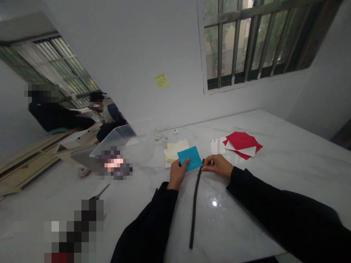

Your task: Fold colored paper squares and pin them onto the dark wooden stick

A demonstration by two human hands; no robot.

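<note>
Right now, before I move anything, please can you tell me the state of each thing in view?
Left hand: holding the blue paper square.
Right hand: fingertips at the top end of the dark strip.
Blue paper square: held, one corner close to the dark strip.
Dark strip: lying lengthwise on the table, nearly straight.
Red paper sheets: piled loosely, fanned, with white paper among them.
Yellow paper sheets: stacked flat.
Yellow sticky note: stuck on the wall.

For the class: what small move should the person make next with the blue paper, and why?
Probably the right hand should pin the dark strip while the left hand eases the blue paper against it: the strip's top end lies by the paper's corner, beside the right hand.
</note>
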